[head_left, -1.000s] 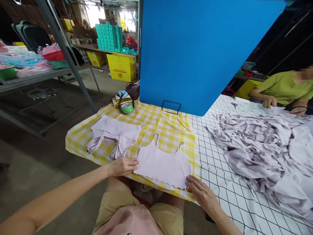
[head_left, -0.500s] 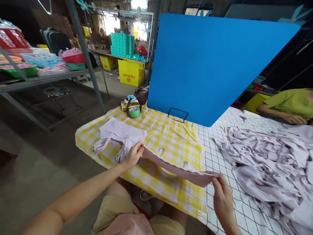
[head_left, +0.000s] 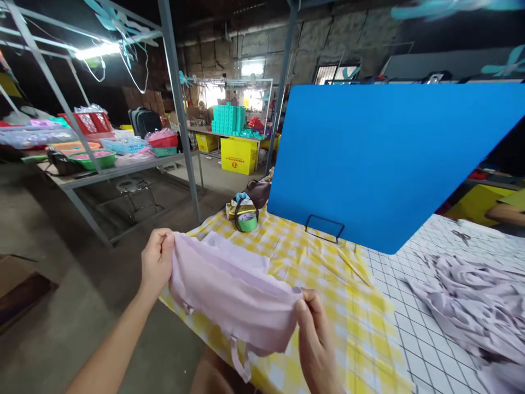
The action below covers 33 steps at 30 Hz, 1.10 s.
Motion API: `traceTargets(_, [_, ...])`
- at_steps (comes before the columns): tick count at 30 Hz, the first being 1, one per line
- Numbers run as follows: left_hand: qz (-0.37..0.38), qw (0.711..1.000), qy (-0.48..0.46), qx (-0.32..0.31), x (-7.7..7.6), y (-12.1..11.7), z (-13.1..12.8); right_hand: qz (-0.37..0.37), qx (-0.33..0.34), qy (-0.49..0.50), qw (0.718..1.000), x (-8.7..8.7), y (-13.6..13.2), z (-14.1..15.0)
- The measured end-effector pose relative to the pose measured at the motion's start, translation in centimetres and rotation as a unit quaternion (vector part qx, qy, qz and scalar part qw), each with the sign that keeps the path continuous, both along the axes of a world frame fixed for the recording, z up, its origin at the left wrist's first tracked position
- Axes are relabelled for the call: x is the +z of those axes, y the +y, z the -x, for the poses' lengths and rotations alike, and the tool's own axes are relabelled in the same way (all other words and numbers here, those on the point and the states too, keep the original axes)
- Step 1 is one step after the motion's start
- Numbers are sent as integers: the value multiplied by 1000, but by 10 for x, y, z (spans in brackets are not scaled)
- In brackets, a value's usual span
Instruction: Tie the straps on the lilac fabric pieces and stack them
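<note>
Head view: far left there's a red basket [head_left: 92,125] on a side table, well apart from the action. Next is the left hand [head_left: 156,262], pinching one corner of a pale lilac strappy top [head_left: 233,298]. It's held up over the near left of the worktop, upside down, with the thin straps [head_left: 241,361] dangling. Looks like the wide grip is there to stop the edge bunching up, though the middle sags a bit.

Right behind it is a flat lilac pile [head_left: 246,254] on the yellow checked cloth [head_left: 369,328]. The held top covers a good chunk of it, so no clue how neat it is. Farther back: green tape [head_left: 248,222] and a dark bag [head_left: 259,192], probably parked there to leave room up front.

Right hand [head_left: 314,328] has the other corner, thumb against fingers. Beyond it, the big blue board [head_left: 361,158] blocks whatever's behind, with a black wire frame [head_left: 325,229] at its base, maybe a prop. Then scissors [head_left: 461,236], a messy lilac heap [head_left: 488,306] nearer, and a co-worker's forearm [head_left: 506,214] far right.
</note>
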State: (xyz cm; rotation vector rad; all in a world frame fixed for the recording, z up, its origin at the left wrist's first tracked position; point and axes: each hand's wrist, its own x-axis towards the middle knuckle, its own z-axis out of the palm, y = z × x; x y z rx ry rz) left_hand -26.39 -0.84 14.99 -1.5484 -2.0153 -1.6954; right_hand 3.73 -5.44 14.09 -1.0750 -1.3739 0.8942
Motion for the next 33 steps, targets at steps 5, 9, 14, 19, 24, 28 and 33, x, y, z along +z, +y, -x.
traceTargets(5, [244,962,120,-4,-37,71,28,132,-54,-45,989,-57,86,35])
traceTargets(9, [335,930,150,-29,-80,125,18,172,-102,-109,974,-103,143,41])
traceTargets(14, [399,900,174,-34,-109,149,11,192,-137,-209,949,-123,163,31])
traceTargets(19, [430,877,212,-35,-111,152,17,209,-121,-314,918,-123,163,34])
traceTargets(24, [447,857,253,-39,-111,154,17,229,-102,-377,892,-119,162,42])
traceTargets(28, [441,853,276,-36,-112,154,17,230,-85,-389,888,-115,153,38])
traceTargets(33, [426,857,287,-36,-109,155,18,221,-70,-378,896,-110,135,31])
